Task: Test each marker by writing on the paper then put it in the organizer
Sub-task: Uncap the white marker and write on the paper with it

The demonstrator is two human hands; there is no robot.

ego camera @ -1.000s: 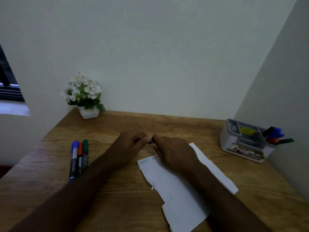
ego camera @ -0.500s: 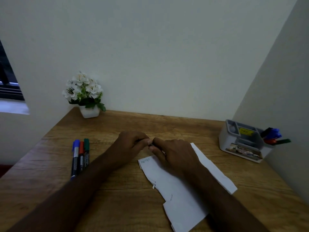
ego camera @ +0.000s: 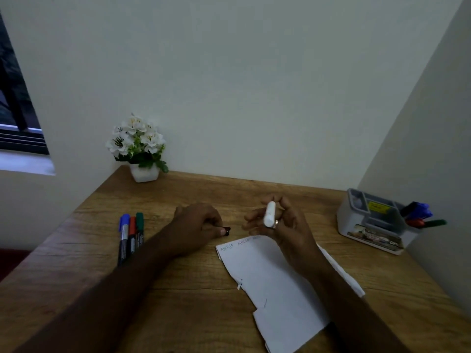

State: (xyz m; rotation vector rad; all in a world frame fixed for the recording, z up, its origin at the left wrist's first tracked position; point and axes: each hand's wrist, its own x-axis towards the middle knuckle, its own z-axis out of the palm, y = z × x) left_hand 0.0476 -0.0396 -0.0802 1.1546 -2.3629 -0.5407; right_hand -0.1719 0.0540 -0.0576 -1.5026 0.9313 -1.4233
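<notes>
From the head camera: the right hand point(ego camera: 280, 226) grips a white marker barrel point(ego camera: 269, 214), fingers curled round it, holding it raised over the far end of the paper point(ego camera: 270, 281). The left hand point(ego camera: 197, 224) is just left of the paper's far corner, pinching a small dark cap point(ego camera: 226, 230) against the wooden table point(ego camera: 193, 301). The two hands sit apart, a gap of bare wood between them. On the paper's far edge there are two short handwritten words, too small to read for sure. Left of the paper, beyond the left forearm, three capped markers lie side by side: blue marker point(ego camera: 124, 234), red marker point(ego camera: 131, 234), green marker point(ego camera: 139, 230). Right of the paper, against the side wall, the grey organizer point(ego camera: 369, 222) already has blue, red and green markers in its end compartment. Far left of the paper, a white flower pot point(ego camera: 142, 154).
</notes>
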